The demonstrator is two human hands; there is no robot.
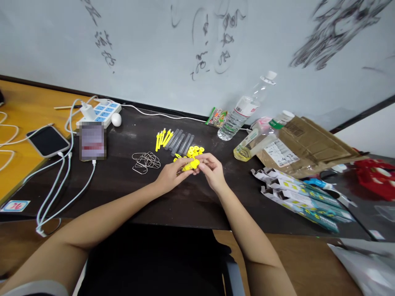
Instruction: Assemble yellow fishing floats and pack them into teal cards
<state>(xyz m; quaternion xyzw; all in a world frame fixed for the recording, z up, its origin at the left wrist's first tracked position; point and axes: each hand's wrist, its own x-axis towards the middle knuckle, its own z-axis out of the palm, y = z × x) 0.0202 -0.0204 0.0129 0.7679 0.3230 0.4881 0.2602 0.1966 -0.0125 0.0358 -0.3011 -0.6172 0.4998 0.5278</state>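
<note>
My left hand (169, 177) is closed around a yellow plastic piece (191, 165) with a round end, held just above the dark table. At that round end, the fingers of my right hand (213, 172) are pinched together, touching it. Fingers partly cover the piece, so its full shape is hidden. Right behind my hands lie small yellow caps (195, 151) in a pile. Several clear tubes (179, 142) lie side by side beyond them, with thin yellow rods (163, 139) to their left. Bent metal wire hooks (146, 161) lie in a tangle left of my hands.
A water bottle (239, 117) and a second bottle with yellow liquid (262, 137) stand back right, before a cardboard parcel (308, 144). Flattened boxes (302, 197) lie right. Leftward are a phone (48, 141), a blurred-out device (92, 141), cables and a power strip (106, 112).
</note>
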